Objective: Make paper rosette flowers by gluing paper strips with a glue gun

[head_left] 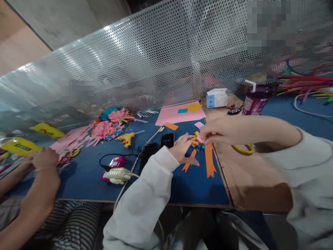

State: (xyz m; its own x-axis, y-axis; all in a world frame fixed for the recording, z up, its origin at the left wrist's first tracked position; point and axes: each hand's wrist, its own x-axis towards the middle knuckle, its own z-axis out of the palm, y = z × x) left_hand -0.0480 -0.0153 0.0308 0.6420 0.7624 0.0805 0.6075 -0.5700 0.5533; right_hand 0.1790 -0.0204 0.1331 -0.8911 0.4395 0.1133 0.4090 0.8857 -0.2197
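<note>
On the blue table mat lies a small paper flower [199, 138] in yellow, pink and teal, with orange paper ribbon tails [209, 161] below it. My right hand [214, 131] comes in from the right, its fingers pinched on the flower's pink part. From the left, my left hand [183, 148] lies low over the mat with fingers spread and thumb apart, its fingertips beside the flower's yellow edge. A shorter orange ribbon piece [189, 161] is under its thumb side. My fingers partly hide the flower.
A phone [166, 140], yellow glue gun [126, 139] and power strip [118, 175] lie to the left. Behind are a pink sheet [169, 114], a tissue pack [217, 98] and a purple bottle [256, 99]. Another person's hands [44, 161] work at far left.
</note>
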